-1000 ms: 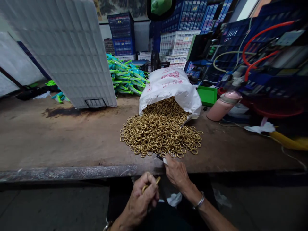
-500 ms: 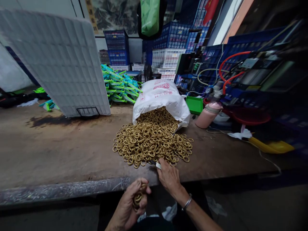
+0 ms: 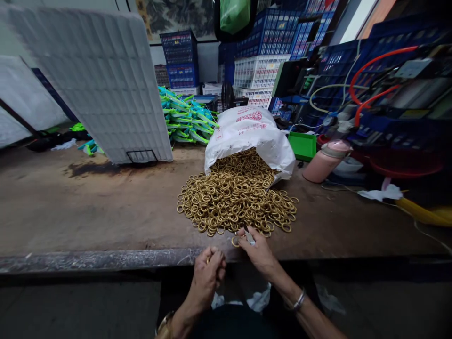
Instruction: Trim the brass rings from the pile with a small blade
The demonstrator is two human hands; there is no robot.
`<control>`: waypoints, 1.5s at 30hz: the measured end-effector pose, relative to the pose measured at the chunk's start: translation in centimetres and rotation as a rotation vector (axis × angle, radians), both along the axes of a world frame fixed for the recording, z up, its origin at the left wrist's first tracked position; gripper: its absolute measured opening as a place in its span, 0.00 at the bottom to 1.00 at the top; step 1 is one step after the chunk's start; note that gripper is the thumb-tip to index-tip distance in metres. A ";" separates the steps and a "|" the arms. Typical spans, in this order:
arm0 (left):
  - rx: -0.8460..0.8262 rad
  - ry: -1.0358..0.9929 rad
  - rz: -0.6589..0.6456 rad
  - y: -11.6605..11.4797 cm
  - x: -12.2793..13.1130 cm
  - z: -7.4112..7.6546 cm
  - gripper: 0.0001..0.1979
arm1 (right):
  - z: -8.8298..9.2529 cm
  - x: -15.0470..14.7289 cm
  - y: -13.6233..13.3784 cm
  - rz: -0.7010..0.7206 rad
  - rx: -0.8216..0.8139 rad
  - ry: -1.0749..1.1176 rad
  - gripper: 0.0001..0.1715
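Gold-coloured metal rings [image 3: 233, 202] spill in a heap from the mouth of a white woven sack [image 3: 249, 129] onto the wooden table. My left hand [image 3: 207, 275] is closed at the table's front edge, with a bit of gold ring showing between its fingers; the rest of what it holds is hidden. My right hand [image 3: 262, 254] grips a small tool [image 3: 250, 238] with a pale flat part and a dark end, too small to name. By its fingertips is a single ring [image 3: 235, 241], at the near side of the heap.
A white quilted panel [image 3: 102, 89] stands on the table at left, near a dark stain [image 3: 92, 168]. Bundled green-and-blue pieces [image 3: 187, 117] lie behind it. At right are a green tray [image 3: 302, 145], a pink bottle [image 3: 325, 162] and red hoses [image 3: 374, 66]. Stacked crates [image 3: 259, 70] fill the background.
My left hand has turned over and closed, covering the rings that showed in it. My right hand has drawn the small tool back from the heap, beside one ring. The view has shifted slightly.
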State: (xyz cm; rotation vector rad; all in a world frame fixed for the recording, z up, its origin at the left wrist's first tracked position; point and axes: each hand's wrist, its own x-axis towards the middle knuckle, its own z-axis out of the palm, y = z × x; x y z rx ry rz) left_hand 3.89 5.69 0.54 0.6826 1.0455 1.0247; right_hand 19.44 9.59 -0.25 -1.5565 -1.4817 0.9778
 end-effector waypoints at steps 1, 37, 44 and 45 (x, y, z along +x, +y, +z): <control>0.110 0.134 0.032 0.0 0.0 0.1 0.11 | 0.4 -0.3 -0.2 0.019 -0.054 0.087 0.06; -0.016 0.029 -0.083 -0.6 -0.3 0.2 0.15 | 1.3 -2.2 -2.3 0.260 0.091 -0.354 0.10; 0.027 0.148 -0.055 -0.6 -0.3 0.7 0.16 | 1.1 -2.6 -2.9 0.346 0.136 -0.598 0.13; 0.036 0.159 -0.055 -0.6 -0.3 0.7 0.16 | 1.1 -2.6 -2.9 0.350 0.138 -0.616 0.13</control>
